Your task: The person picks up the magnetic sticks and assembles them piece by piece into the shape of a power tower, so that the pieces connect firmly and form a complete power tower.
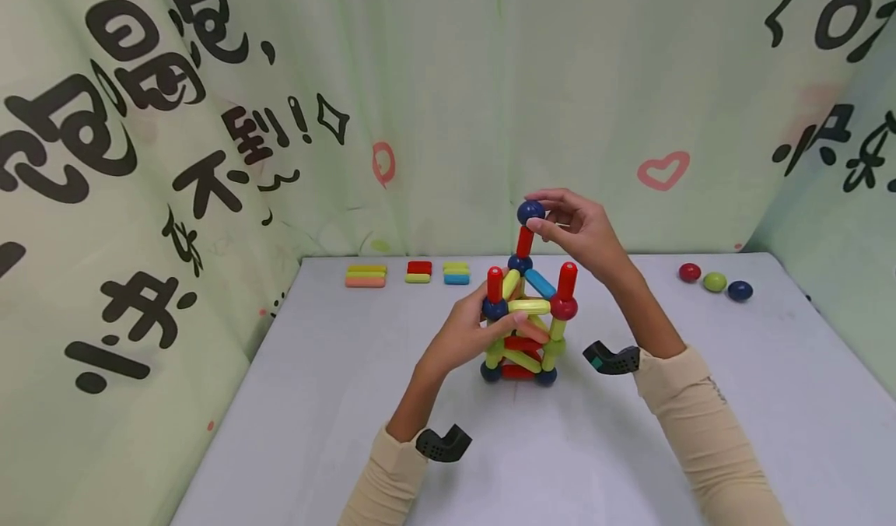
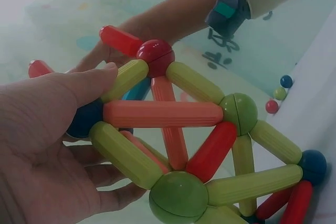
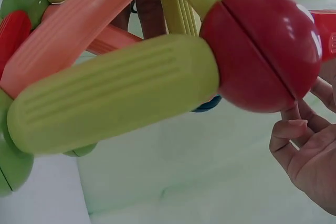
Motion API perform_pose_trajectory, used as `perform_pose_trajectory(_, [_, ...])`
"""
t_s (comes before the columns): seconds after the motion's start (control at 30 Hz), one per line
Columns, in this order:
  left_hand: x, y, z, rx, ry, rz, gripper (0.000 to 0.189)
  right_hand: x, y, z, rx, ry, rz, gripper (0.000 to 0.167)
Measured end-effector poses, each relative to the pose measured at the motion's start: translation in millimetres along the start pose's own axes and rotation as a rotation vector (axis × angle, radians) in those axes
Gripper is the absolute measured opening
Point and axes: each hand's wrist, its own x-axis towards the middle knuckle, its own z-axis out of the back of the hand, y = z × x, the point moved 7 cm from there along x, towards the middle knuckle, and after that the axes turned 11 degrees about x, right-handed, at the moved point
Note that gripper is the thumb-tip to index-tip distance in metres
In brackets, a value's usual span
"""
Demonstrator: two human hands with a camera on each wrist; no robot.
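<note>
A tower of coloured rods and balls point(image 1: 530, 306) stands on the table. My left hand point(image 1: 465, 335) holds its upper left side, around a dark blue corner ball point(image 2: 86, 119); the thumb lies across that ball in the left wrist view. At the top back, my right hand point(image 1: 584, 230) pinches a dark blue ball point(image 1: 530, 213) that sits on an upright red rod point(image 1: 525, 242). Two more red rods stand up from the front corners, one on a red ball point(image 1: 563, 308). In the right wrist view the red ball point(image 3: 262, 48) hides the right fingertips.
Short yellow, red, salmon and blue rods point(image 1: 365, 271) lie in small stacks at the table's back left. A red ball point(image 1: 689, 272), a green ball point(image 1: 715, 282) and a dark blue ball point(image 1: 740, 291) lie at the back right. Printed curtains point(image 1: 448, 106) hang behind the table point(image 1: 315, 433).
</note>
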Motion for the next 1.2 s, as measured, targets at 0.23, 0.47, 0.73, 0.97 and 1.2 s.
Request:
perform_pose_trajectory(0.23, [0.0, 0.1, 4.3, 0.026, 0.045, -0.013, 0.057, -8.3, -17, 25, -0.048, -0.104, -0.044, 0.041])
perform_pose_trajectory(0.47, [-4.1, 4.8, 10.0, 0.069, 0.144, -0.037, 0.063, -49.2, -96, 129, -0.074, -0.538, -0.242, 0.041])
perform_pose_trajectory(0.73, [-10.0, 10.3, 12.4, 0.076, 0.209, -0.027, 0.07, -103.1, -170, 212, -0.459, -0.531, -0.661, 0.058])
perform_pose_trajectory(0.97, [-12.2, 8.7, 20.2, 0.112, 0.214, -0.054, 0.069, -100.6, -189, 218, -0.688, -0.304, -0.75, 0.05])
perform_pose_trajectory(1.2, [-10.6, 9.3, 26.5, 0.122, 0.178, -0.089, 0.06, -102.9, -191, 209, -0.782, -0.305, -0.659, 0.043])
